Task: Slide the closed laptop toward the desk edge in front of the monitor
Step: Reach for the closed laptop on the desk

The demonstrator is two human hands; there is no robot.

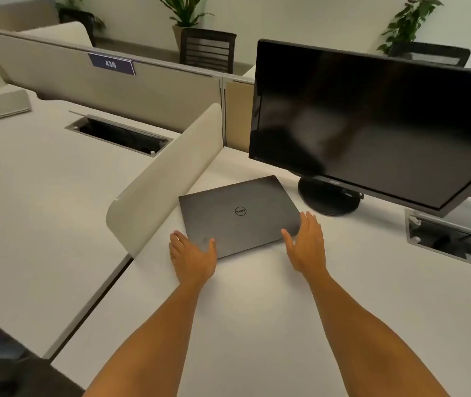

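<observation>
two bare forearms reach out from the near edge of the desk [257,325], and they end in hands set at the two near corners of the closed laptop [237,213]. the left hand [192,255] sits at the laptop's near left corner with its fingers spread wide, thumb lying on the lid; the right hand [306,246] stands beside the near right corner, fingers straight and loosely splayed, thumb at the laptop's near edge. neither hand is closed around anything. whether the palms actually press on the lid or just frame it, i cannot tell.

the laptop lies flat and turned at an angle, towards the far left part of the desk, near the low divider [165,173] and just left of the monitor [371,121] stand. it is well apart from the near edge and off to the side of the screen, so the slide looks hardly begun: the hands are placed, and nearly the whole pull towards the person, with a shift rightward, seems left to do.
</observation>
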